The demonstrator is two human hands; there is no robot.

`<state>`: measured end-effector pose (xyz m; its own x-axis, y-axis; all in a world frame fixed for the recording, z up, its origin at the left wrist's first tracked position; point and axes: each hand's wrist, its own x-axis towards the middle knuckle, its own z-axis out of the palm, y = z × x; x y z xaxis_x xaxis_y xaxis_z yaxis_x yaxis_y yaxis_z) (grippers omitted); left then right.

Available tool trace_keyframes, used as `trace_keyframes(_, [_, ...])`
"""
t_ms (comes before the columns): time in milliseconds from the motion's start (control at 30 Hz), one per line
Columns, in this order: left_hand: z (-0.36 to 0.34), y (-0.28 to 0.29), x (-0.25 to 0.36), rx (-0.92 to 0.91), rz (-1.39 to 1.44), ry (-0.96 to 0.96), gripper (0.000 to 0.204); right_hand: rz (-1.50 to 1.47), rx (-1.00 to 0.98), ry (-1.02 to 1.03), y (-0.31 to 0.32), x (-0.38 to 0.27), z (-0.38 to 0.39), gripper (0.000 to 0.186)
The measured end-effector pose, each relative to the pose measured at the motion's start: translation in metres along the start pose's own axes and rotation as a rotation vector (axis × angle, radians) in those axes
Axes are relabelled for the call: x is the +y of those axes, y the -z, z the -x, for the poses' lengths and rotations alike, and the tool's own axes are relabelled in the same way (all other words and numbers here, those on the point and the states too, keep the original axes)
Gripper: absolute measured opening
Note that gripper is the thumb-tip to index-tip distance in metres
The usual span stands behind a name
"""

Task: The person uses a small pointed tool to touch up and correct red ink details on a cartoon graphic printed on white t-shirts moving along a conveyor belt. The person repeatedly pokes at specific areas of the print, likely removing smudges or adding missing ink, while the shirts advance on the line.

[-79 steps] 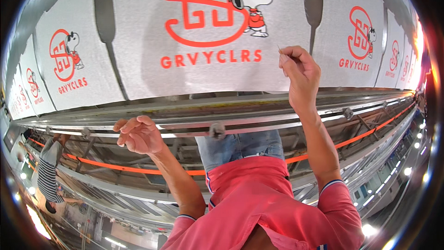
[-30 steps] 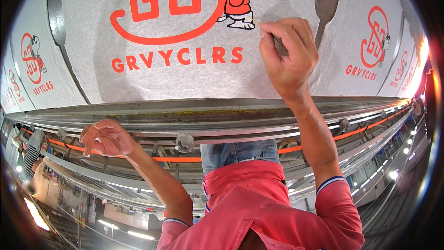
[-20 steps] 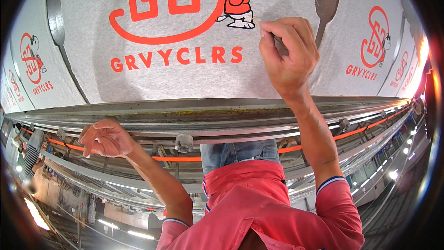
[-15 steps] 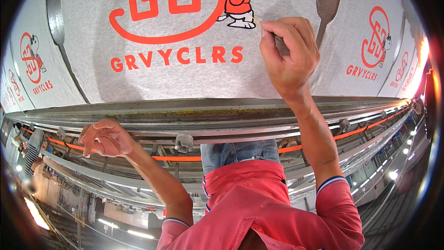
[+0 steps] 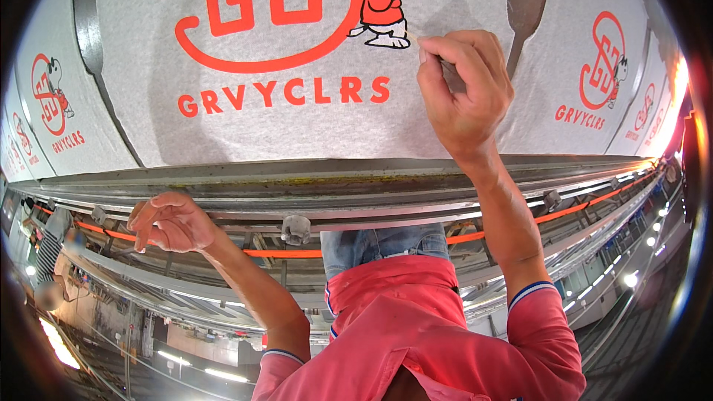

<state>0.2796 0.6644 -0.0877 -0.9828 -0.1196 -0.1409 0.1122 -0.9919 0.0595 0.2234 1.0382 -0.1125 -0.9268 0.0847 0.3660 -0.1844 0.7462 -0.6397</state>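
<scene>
my right hand (image 5: 469, 93) pinches a thin stick (image 5: 414, 35) between thumb and forefinger, the other fingers curled in. the stick's tip is at the foot of the printed dog (image 5: 383, 7), on the right half of the cloth (image 5: 297, 134); i can't tell if it touches. earlier the stick pointed upward, apart from the dog. the cloth lies flat on the table (image 5: 529, 0), its lower edge along the table's near edge. my left hand (image 5: 174, 224) hangs loose beyond that edge, fingers bent and drooping lower than before. left and right along the table lie more printed cloths (image 5: 546, 67).
</scene>
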Motion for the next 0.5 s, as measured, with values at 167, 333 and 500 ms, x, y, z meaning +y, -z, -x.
trace_keyframes(167, [0.000,-0.001,0.002,0.000,-0.008,0.019,0.016,-0.042,-0.002,-0.049,0.000,-0.003,0.001,0.021])
trace_keyframes(333, [0.005,-0.004,-0.010,0.056,-0.076,-0.051,0.019,-0.294,0.025,-0.298,0.031,-0.008,0.007,0.013])
trace_keyframes(500, [0.022,-0.038,-0.075,0.088,-0.190,0.073,0.016,-0.716,0.051,-0.942,0.106,-0.033,0.023,0.006])
